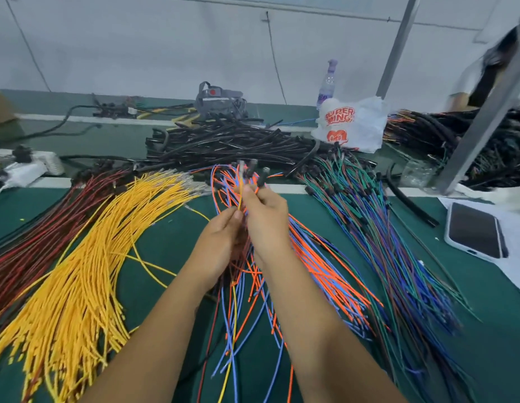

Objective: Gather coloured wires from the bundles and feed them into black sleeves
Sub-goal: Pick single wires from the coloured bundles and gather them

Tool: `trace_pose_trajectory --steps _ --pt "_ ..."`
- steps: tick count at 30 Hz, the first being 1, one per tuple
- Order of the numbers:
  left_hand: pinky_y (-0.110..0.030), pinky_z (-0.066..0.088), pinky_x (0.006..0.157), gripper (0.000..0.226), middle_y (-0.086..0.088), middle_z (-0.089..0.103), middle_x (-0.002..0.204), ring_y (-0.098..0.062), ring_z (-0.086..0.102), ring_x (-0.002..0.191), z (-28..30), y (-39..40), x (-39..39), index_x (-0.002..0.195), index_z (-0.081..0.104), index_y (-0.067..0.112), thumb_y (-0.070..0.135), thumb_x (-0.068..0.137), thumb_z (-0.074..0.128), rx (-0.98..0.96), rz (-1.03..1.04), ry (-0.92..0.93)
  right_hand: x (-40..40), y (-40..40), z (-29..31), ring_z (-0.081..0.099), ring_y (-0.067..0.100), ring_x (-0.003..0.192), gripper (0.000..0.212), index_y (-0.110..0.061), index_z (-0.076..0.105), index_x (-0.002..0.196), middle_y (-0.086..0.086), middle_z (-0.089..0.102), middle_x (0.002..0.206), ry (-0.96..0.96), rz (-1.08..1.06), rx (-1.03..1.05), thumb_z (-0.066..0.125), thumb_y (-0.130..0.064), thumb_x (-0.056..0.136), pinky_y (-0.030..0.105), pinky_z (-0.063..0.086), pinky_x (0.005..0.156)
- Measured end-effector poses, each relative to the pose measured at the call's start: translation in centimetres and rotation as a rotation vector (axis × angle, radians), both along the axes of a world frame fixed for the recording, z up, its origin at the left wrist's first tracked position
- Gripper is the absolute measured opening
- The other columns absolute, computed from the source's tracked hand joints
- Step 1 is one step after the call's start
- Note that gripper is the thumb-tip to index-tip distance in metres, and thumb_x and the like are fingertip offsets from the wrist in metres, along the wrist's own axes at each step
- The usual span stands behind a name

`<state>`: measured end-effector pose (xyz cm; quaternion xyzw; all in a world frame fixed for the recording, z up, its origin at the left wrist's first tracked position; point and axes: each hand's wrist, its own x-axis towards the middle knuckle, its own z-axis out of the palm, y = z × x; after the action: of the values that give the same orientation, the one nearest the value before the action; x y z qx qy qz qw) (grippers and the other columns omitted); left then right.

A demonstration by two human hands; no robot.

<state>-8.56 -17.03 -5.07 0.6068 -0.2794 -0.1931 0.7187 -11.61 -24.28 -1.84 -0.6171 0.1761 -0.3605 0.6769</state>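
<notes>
My left hand [221, 237] and my right hand [264, 213] meet above the middle of the green table, both gripping a small bunch of gathered wires [248, 177] whose connector ends stick up past my fingers. Yellow, orange, blue and red strands hang down from the hands toward me. Under them lies the orange and blue wire bundle [320, 266]. A yellow wire bundle [87, 266] fans out on the left, with a red and black bundle [35, 237] beyond it. A green, blue and brown bundle [384, 242] lies right. Black sleeves [224, 144] are piled behind.
A phone [474, 231] lies face up at the right on white paper. A white plastic bag [352, 123] and a bottle [328, 80] stand at the back. Another person [491, 68] is at the far right behind a metal post [485, 117]. A power strip [46, 164] sits far left.
</notes>
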Motion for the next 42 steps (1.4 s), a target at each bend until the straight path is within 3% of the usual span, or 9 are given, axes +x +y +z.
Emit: trace_pose_trajectory --steps 2,5,13,15,17,21,26,32,42 --pt "-0.019 0.019 0.041 0.024 0.0 0.033 0.058 -0.008 0.028 0.045 0.0 0.2 0.1 0.087 0.049 0.013 0.023 0.103 0.035 -0.041 0.065 0.03 0.6 0.6 1.1 0.044 0.0 0.046 0.026 -0.009 0.07 0.076 0.003 0.057 0.053 0.109 0.055 -0.066 0.054 -0.013 0.097 0.019 0.036 0.052" --pt "-0.015 0.021 0.036 0.033 0.004 0.028 0.053 -0.004 0.023 0.038 -0.1 0.5 0.3 0.072 0.038 0.017 0.021 0.104 0.033 -0.094 0.144 0.037 0.7 0.2 2.5 0.046 0.015 0.054 0.029 0.009 0.066 0.086 0.008 0.051 0.06 0.29 0.226 -0.178 0.057 -0.017 0.095 0.021 0.036 0.05" --pt "-0.028 0.022 0.049 0.034 0.01 0.031 0.052 -0.008 0.026 0.046 -0.3 0.6 0.0 0.072 0.042 0.013 0.027 0.102 0.036 0.233 0.148 -0.305 -2.8 -8.2 2.8 0.049 0.019 0.071 0.016 -0.008 0.067 0.074 0.008 0.055 0.07 0.681 0.181 -0.547 0.066 -0.02 0.085 0.029 0.033 0.067" --pt "-0.03 0.022 0.051 0.034 0.009 0.031 0.054 -0.009 0.025 0.047 -0.1 0.5 0.0 0.073 0.041 0.011 0.027 0.102 0.035 0.249 0.166 -0.303 -3.8 -10.2 1.5 0.056 0.023 0.099 0.02 -0.013 0.073 0.099 0.009 0.065 0.099 0.833 0.059 -0.753 0.062 -0.025 0.087 0.03 0.042 0.086" --pt "-0.029 0.021 0.05 0.034 0.009 0.03 0.053 -0.01 0.024 0.046 -0.1 0.5 0.1 0.074 0.041 0.013 0.028 0.103 0.034 0.224 0.181 -0.23 -5.3 -11.8 0.2 0.042 0.029 0.124 0.034 -0.025 0.063 0.123 0.008 0.052 0.131 0.962 -0.096 -0.911 0.058 -0.032 0.09 0.036 0.034 0.105" --pt "-0.028 0.021 0.049 0.035 0.009 0.03 0.05 -0.009 0.024 0.045 -0.2 0.6 0.1 0.074 0.042 0.014 0.029 0.103 0.032 0.218 0.207 -0.208 -7.7 -13.8 -1.8 0.032 0.032 0.127 0.047 -0.02 0.042 0.142 0.012 0.038 0.14 1.161 -0.162 -1.108 0.042 -0.041 0.099 0.039 0.029 0.107" --pt "-0.03 0.024 0.052 0.036 0.007 0.031 0.054 -0.011 0.025 0.047 -0.4 0.6 0.1 0.076 0.043 0.012 0.032 0.103 0.032 0.222 0.23 -0.228 -7.8 -14.3 -1.9 0.035 0.033 0.126 0.049 -0.014 0.038 0.141 0.015 0.041 0.138 1.201 -0.304 -1.195 0.043 -0.04 0.1 0.041 0.031 0.104" --pt "-0.027 0.021 0.047 0.035 0.008 0.028 0.053 -0.009 0.022 0.046 -0.2 0.7 0.0 0.075 0.042 0.014 0.03 0.104 0.032 0.19 0.206 -0.194 -8.5 -14.6 -2.5 0.046 0.031 0.119 0.035 -0.009 0.055 0.121 0.012 0.052 0.125 1.191 -0.468 -1.154 0.045 -0.035 0.1 0.042 0.034 0.1" --pt "-0.024 0.02 0.046 0.034 0.007 0.028 0.052 -0.008 0.022 0.044 0.1 0.6 -0.2 0.075 0.042 0.012 0.025 0.104 0.031 0.189 0.23 -0.153 -9.2 -15.7 -2.4 0.057 0.03 0.084 0.012 -0.013 0.059 0.09 0.006 0.065 0.087 0.798 -0.493 -0.668 0.054 -0.022 0.096 0.035 0.041 0.075"
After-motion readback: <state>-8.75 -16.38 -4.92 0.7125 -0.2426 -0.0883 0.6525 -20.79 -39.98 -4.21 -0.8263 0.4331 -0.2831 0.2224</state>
